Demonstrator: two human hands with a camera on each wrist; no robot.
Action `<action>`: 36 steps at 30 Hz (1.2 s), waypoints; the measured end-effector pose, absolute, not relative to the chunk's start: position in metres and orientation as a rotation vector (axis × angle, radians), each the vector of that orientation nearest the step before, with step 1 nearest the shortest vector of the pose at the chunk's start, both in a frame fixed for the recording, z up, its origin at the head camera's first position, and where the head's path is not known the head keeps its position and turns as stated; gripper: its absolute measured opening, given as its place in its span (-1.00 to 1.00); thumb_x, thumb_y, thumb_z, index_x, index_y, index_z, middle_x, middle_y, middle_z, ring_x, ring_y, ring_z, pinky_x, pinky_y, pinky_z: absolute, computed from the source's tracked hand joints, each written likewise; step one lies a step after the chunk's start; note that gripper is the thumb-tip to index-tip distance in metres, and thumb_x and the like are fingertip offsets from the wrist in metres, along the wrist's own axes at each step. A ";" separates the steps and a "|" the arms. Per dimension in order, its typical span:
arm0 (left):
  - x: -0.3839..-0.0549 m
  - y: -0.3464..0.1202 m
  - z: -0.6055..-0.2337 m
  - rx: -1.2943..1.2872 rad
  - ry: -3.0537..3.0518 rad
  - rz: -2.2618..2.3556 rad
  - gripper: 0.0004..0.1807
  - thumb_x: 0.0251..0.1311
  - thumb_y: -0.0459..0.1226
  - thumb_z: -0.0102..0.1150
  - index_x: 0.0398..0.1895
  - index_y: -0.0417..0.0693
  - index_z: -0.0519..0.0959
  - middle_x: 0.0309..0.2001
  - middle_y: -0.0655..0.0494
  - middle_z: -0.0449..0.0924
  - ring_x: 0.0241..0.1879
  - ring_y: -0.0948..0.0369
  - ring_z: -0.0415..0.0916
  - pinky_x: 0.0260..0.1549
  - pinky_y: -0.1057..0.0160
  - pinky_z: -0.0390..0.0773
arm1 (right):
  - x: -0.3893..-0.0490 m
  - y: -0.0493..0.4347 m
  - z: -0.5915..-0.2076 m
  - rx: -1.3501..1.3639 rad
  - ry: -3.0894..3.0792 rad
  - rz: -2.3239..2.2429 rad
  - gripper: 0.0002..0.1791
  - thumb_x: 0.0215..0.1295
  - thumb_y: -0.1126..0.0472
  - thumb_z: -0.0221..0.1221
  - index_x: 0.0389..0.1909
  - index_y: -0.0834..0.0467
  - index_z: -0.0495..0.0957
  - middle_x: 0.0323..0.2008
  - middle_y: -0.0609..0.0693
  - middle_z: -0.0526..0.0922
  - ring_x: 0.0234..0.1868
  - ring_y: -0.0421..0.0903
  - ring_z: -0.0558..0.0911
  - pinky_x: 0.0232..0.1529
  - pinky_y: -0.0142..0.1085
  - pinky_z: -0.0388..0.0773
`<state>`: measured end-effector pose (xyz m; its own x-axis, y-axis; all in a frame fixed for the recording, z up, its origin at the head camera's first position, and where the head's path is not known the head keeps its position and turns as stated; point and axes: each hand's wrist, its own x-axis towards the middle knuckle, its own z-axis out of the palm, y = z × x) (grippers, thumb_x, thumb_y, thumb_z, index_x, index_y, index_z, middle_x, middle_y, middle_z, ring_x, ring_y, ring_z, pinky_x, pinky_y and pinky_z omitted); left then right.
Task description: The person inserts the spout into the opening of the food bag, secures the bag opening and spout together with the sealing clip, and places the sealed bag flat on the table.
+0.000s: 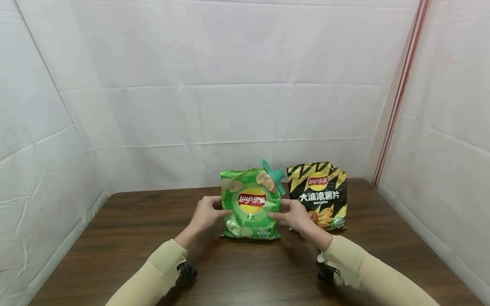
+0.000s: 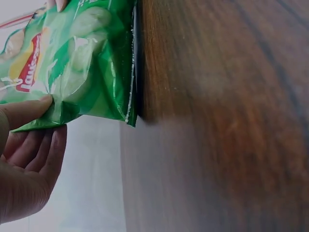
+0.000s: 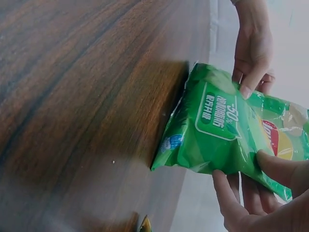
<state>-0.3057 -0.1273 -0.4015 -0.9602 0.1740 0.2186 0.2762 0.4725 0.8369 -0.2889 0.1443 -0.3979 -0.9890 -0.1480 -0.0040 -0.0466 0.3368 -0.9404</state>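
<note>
A green bag of potato chips (image 1: 241, 221) stands upright between both hands, its bottom edge right at the tabletop. My left hand (image 1: 206, 213) grips its left side, thumb (image 2: 34, 110) on the front and fingers behind. On the opposite side my right hand (image 1: 294, 216) pinches the bag the same way, thumb (image 3: 276, 166) in front. A teal bag clip (image 1: 276, 176) sits slantwise across the bag's top right corner. Just behind the right hand stands a black-and-yellow bag of chips (image 1: 337, 193), its lower left partly covered by that hand.
The dark wooden table (image 1: 245, 272) reaches back to a white sheet wall (image 1: 191, 106), with more white sheeting at both sides. A red-striped band (image 1: 400, 97) runs down the back right corner. Both wrists wear black camera mounts (image 1: 187, 270).
</note>
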 end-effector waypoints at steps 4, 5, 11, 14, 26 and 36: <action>-0.304 -0.130 -0.403 -0.364 -2.608 -1.518 -0.62 0.01 -0.35 0.39 -0.04 -0.19 0.64 -0.23 -0.07 0.70 -0.28 0.12 0.64 -0.37 0.24 0.61 | -0.291 0.140 -0.399 -0.153 2.485 -1.765 -0.60 0.13 0.25 0.33 0.01 0.26 0.57 -0.13 0.15 0.67 -0.20 -0.06 0.68 -0.16 -0.12 0.63; -0.304 -0.130 -0.403 -0.355 -2.608 -1.526 -0.62 0.01 -0.35 0.38 -0.04 -0.19 0.63 -0.23 -0.07 0.70 -0.28 0.13 0.64 -0.37 0.24 0.61 | -0.292 0.139 -0.399 -0.145 2.484 -1.766 -0.61 0.14 0.25 0.32 0.00 0.27 0.57 -0.13 0.14 0.67 -0.22 -0.07 0.68 -0.17 -0.12 0.63; -0.303 -0.135 -0.406 -0.318 -2.599 -1.558 -0.71 0.01 -0.35 0.38 -0.14 -0.18 0.66 -0.29 -0.05 0.70 -0.32 0.17 0.63 -0.35 0.15 0.62 | -0.295 0.131 -0.398 -0.101 2.460 -1.799 -0.63 0.15 0.27 0.31 -0.03 0.29 0.57 -0.13 0.19 0.65 -0.28 -0.07 0.69 -0.21 -0.10 0.64; -0.303 -0.138 -0.407 -0.295 -2.606 -1.559 -0.77 0.01 -0.35 0.38 -0.22 -0.17 0.67 -0.34 -0.02 0.69 -0.37 0.20 0.60 -0.36 0.12 0.61 | -0.297 0.129 -0.399 -0.106 2.435 -1.823 -0.64 0.15 0.29 0.31 -0.03 0.31 0.56 -0.12 0.23 0.64 -0.29 -0.03 0.70 -0.22 -0.09 0.64; -0.312 -0.140 -0.409 -0.109 -2.598 -1.631 -0.75 0.01 -0.36 0.37 -0.21 -0.29 0.63 -0.33 -0.11 0.66 -0.40 0.18 0.59 -0.41 0.13 0.60 | -0.308 0.120 -0.403 -0.025 2.365 -1.890 -0.43 0.13 0.42 0.28 0.20 0.32 0.39 0.04 0.33 0.54 -0.14 0.08 0.67 -0.10 -0.05 0.60; -0.321 -0.139 -0.411 0.000 -2.594 -1.613 -0.69 0.01 -0.35 0.37 -0.15 -0.29 0.61 -0.29 -0.14 0.68 -0.35 0.14 0.63 -0.35 0.15 0.61 | -0.314 0.112 -0.408 0.016 2.310 -1.921 -0.36 0.13 0.44 0.26 0.27 0.35 0.31 0.14 0.36 0.47 0.04 0.18 0.59 -0.01 -0.04 0.56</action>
<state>-0.3208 -0.1385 -0.4113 -0.9962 -0.0460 0.0736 0.0457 0.4434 0.8952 -0.3144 0.1121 -0.4076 -0.9905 -0.0796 -0.1119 0.0955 0.1864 -0.9778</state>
